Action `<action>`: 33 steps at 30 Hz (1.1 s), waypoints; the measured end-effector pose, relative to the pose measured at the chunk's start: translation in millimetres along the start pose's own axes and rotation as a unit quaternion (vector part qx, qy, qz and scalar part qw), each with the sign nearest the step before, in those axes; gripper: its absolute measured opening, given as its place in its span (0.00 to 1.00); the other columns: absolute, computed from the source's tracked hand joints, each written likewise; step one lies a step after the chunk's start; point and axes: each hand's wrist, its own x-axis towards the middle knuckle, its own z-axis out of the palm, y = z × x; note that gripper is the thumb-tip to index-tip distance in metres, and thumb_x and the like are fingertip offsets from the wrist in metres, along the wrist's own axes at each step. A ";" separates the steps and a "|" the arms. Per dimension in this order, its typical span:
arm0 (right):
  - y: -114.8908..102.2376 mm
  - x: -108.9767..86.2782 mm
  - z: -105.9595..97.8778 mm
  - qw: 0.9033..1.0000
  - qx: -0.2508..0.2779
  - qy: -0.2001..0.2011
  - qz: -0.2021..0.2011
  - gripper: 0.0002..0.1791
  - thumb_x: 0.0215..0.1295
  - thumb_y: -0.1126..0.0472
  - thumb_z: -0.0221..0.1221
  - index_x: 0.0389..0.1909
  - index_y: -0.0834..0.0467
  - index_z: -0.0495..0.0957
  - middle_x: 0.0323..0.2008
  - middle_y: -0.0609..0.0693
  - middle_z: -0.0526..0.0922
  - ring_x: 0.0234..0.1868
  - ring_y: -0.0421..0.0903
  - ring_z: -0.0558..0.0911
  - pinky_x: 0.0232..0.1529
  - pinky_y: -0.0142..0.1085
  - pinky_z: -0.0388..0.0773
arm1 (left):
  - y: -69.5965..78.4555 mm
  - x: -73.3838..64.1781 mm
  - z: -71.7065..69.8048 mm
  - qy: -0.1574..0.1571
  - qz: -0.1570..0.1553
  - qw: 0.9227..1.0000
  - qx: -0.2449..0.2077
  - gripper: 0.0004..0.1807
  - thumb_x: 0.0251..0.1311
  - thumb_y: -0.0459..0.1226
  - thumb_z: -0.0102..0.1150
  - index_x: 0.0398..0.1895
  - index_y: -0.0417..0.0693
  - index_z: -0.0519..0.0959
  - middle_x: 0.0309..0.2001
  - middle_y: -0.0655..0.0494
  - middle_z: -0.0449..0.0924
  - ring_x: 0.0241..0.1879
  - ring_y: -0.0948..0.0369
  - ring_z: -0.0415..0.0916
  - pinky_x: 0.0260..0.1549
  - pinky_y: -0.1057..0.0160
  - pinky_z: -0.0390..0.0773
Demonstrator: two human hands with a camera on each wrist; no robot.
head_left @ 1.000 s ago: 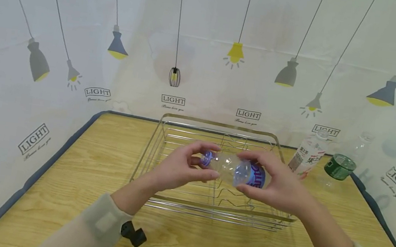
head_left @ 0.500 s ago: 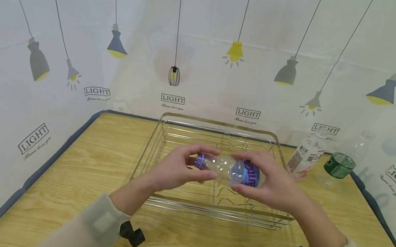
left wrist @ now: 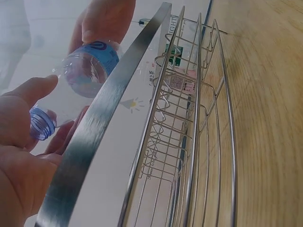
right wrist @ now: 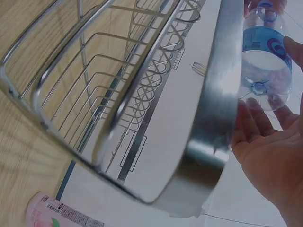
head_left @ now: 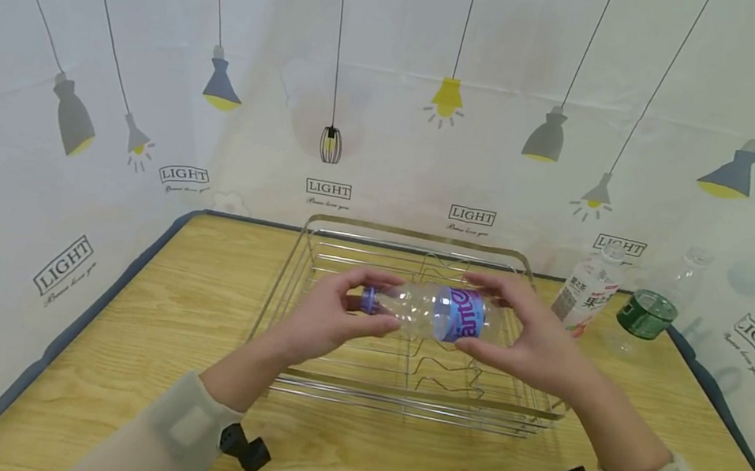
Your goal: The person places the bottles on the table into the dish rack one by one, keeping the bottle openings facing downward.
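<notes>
- Bottle (head_left: 423, 310), clear, with a blue and purple label: held lengthwise above the wire rack (head_left: 358, 385), its blue neck end toward the worktop's left edge, its base toward the right edge.
- Left hand (head_left: 327, 315): partly closed, thumb and fingers curled to either side of the neck end, which they grip.
- Right hand (head_left: 542, 345): parted to the bottle's width, thumb and fingers gripping opposite sides near the base.
- Wire rack: on the wooden worktop (head_left: 146, 308), near the back edge.
- White-labelled bottle (head_left: 583, 294) and green-labelled bottle (head_left: 648, 315): upright near the back right corner, the latter nearer the right edge.
- Backdrop (head_left: 392, 126): behind the back edge, printed with hanging lamps.
</notes>
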 end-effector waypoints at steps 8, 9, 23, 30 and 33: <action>8.2 -3.3 -3.1 0.999 0.033 -0.007 0.020 0.45 0.66 0.61 0.78 0.81 0.57 0.67 0.73 0.57 0.76 0.65 0.57 0.83 0.67 0.35 0.80 | -1.1 -1.8 -5.6 0.013 0.010 1.000 -0.017 0.31 0.68 0.32 0.74 0.74 0.49 0.77 0.70 0.38 0.76 0.55 0.53 0.87 0.56 0.49 0.89; 9.1 -3.4 -3.0 0.999 0.039 -0.009 0.021 0.44 0.67 0.61 0.77 0.80 0.57 0.66 0.72 0.57 0.76 0.64 0.57 0.84 0.67 0.35 0.81 | -0.7 -2.0 -6.0 0.013 0.011 1.000 -0.021 0.31 0.68 0.32 0.74 0.73 0.49 0.77 0.70 0.37 0.76 0.55 0.53 0.87 0.57 0.49 0.89; 8.0 0.3 -4.8 0.993 0.113 -0.009 0.032 0.37 0.76 0.66 0.67 0.81 0.56 0.65 0.70 0.59 0.76 0.60 0.49 0.84 0.59 0.30 0.83 | -4.8 -2.4 -10.4 0.009 -0.016 0.999 0.026 0.29 0.68 0.36 0.76 0.70 0.50 0.78 0.67 0.43 0.80 0.58 0.52 0.85 0.54 0.55 0.89; 4.3 6.1 -8.5 0.986 0.160 -0.006 0.050 0.33 0.79 0.66 0.64 0.81 0.54 0.66 0.70 0.59 0.74 0.58 0.47 0.83 0.53 0.33 0.86 | -4.5 -0.1 -6.4 -0.017 -0.019 0.999 0.039 0.30 0.69 0.38 0.75 0.73 0.50 0.78 0.65 0.46 0.81 0.56 0.53 0.85 0.53 0.55 0.89; 1.3 9.5 -9.0 0.986 0.154 -0.004 0.059 0.33 0.80 0.63 0.64 0.81 0.54 0.66 0.71 0.58 0.75 0.58 0.50 0.83 0.53 0.33 0.86 | -3.0 1.0 -5.1 -0.023 -0.019 0.998 0.051 0.32 0.70 0.40 0.75 0.75 0.56 0.76 0.67 0.45 0.80 0.57 0.52 0.84 0.53 0.54 0.88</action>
